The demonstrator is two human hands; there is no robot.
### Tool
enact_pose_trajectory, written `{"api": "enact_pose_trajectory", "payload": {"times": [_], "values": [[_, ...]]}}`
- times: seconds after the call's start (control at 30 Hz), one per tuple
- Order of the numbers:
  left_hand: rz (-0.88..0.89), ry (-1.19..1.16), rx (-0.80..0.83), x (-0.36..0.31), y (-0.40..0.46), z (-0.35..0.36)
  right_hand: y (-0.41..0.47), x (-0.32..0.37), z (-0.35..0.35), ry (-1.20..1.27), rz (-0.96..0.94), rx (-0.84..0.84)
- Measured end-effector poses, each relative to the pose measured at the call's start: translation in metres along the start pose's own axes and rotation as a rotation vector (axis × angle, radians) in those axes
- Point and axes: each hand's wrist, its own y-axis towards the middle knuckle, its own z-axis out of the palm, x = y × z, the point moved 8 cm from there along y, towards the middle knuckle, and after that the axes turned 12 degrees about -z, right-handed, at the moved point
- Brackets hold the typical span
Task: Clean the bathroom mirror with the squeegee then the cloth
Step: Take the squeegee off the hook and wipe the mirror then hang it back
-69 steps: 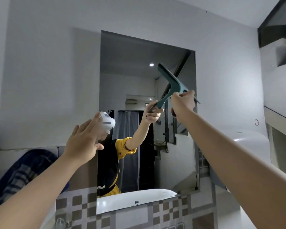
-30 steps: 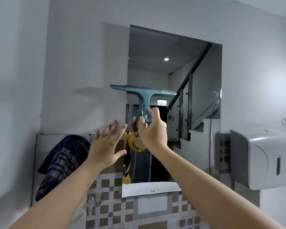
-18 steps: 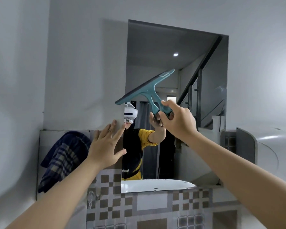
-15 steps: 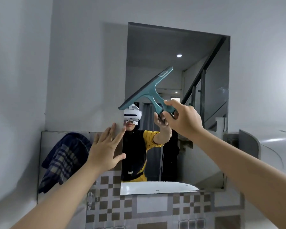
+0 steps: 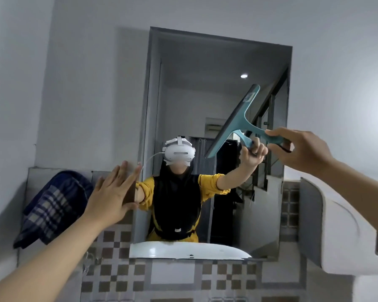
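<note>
Since the earlier frame the squeegee (image 5: 235,120) blade has rotated steeper, its long axis running 1 to 7 o'clock against the mirror (image 5: 205,101). The right hand (image 5: 301,152) pinches the handle, blade lying toward 10 o'clock of the fingers; the left hand (image 5: 111,196), fingers together, presses flat on the mirror's left edge, cloth (image 5: 50,205) at its 9 o'clock

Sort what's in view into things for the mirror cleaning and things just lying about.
For the job: squeegee, held in the right hand; mirror; left hand, flat at the mirror's left edge; checked cloth.
Just about: white wall dispenser; tiled wall.

Glossy mirror (image 5: 205,94), plastic squeegee (image 5: 238,120)
</note>
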Motion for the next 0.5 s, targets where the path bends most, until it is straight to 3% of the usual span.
{"api": "enact_pose_trajectory", "payload": {"times": [0.4,0.47,0.5], "values": [[-0.155,0.033,-0.008,0.045,-0.012,0.003,-0.026,0.005,0.036,0.198,0.174,0.014],[0.022,-0.051,0.065,0.012,-0.011,-0.005,-0.069,0.015,-0.02,0.106,0.352,0.009],[0.023,-0.05,0.068,0.007,-0.011,-0.006,-0.075,0.018,-0.023,0.129,0.36,-0.031]]}}
